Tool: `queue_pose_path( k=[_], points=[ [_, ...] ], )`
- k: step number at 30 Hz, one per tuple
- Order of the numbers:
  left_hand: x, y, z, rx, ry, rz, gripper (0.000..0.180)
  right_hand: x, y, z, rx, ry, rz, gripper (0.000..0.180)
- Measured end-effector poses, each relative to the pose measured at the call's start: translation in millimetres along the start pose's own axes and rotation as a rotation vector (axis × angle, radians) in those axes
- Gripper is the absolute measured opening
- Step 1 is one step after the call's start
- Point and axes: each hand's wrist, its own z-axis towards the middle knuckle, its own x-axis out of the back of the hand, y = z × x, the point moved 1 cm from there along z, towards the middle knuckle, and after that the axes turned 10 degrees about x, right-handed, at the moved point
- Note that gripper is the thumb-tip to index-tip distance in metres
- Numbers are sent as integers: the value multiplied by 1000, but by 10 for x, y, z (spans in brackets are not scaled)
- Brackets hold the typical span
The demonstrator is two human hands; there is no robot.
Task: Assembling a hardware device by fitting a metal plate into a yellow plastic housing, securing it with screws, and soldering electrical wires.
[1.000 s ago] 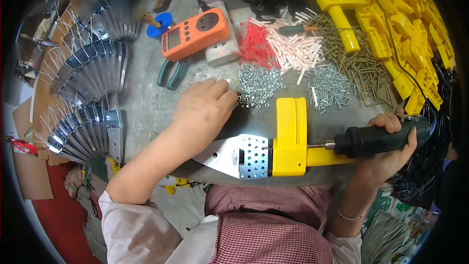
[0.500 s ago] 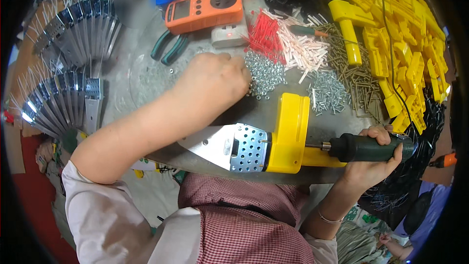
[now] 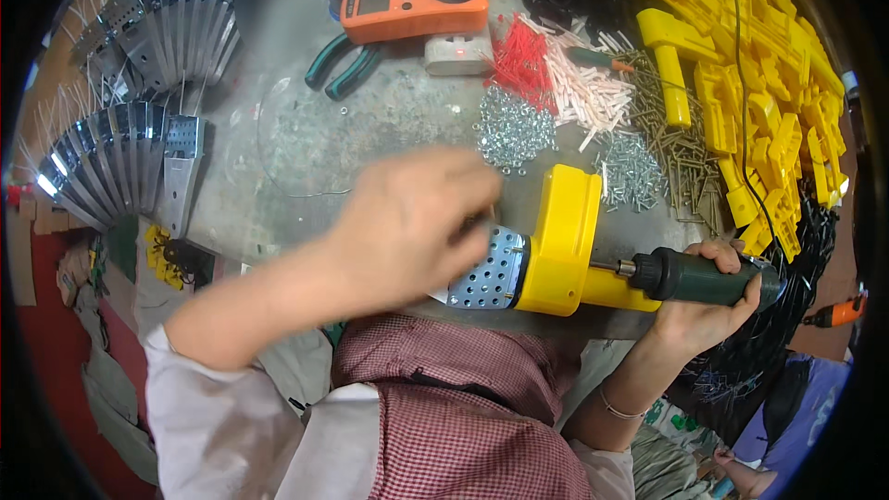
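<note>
My right hand (image 3: 708,292) is wrapped round a dark green electric screwdriver (image 3: 694,278), its nose pointing left at a yellow plastic housing (image 3: 567,241). A perforated metal plate (image 3: 491,270) is joined to the housing's left side and lies at the table's near edge. Over the plate's left part hovers my left hand (image 3: 421,213), slightly blurred. Its fingers are curled together, and whatever they hold is hidden. Beyond it lies a heap of small silver nuts (image 3: 514,134).
Silver screws (image 3: 632,171), long brass-coloured screws (image 3: 681,162), red sleeves (image 3: 520,65) and pale sleeves (image 3: 588,97) lie in heaps. Yellow housings (image 3: 759,83) are piled right. An orange multimeter (image 3: 417,7) and pliers (image 3: 343,69) lie at the back; fanned metal plates (image 3: 111,162) stand left.
My left hand has come back from the nut heap toward me, over the metal plate. My right hand still holds the screwdriver beside the housing. The whole view has shifted slightly.
</note>
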Motion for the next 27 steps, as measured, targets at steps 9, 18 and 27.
queue_pose_path(
  k=[9, 18, 27],
  points=[
    [-279, 138, -258, 92, 127, -274, 18, 26, -3, 16, 24, 41, 22, 34],
    [-281, 124, -319, 32, 155, -232, 24, -85, 49, 22, -78, 42, 161, 32],
    [-265, 77, -281, 77, 91, -376, 28, -132, 44, 17, -83, 47, 42, 31]
  ],
)
